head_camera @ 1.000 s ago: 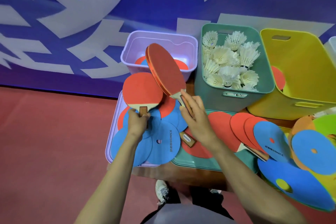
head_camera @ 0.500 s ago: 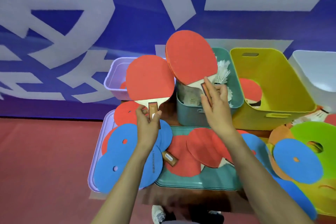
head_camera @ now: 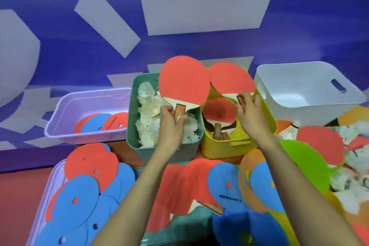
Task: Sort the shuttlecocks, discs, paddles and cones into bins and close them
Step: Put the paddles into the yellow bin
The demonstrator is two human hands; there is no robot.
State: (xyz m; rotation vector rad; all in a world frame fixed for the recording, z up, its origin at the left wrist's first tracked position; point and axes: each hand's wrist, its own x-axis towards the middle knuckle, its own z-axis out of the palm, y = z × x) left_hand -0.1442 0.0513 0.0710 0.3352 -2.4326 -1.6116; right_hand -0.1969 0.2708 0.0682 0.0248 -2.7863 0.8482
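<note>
Plainly, the sorting is about half done. The lilac bin [head_camera: 58,124] holds only a few discs [head_camera: 99,124], and a heap of loose discs [head_camera: 79,191] lies before it. The teal bin [head_camera: 130,118] is full of shuttlecocks [head_camera: 147,126]. Over it the left hand [head_camera: 171,124] grips a paddle [head_camera: 183,80] by the handle. The right hand [head_camera: 249,114] pinches a second paddle [head_camera: 231,80] over the yellow bin [head_camera: 219,148], where other paddles [head_camera: 219,112] lie. Stray shuttlecocks [head_camera: 355,177] remain at the right, and no bin is closed.

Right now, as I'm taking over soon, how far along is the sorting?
Done: shuttlecocks in the teal bin, discs in the lilac bin, paddles in the yellow bin. In hand: the left hand holds a red paddle, the right hand a second paddle, above the bins. Left: loose discs, loose paddles, loose shuttlecocks; no bin is closed.
</note>
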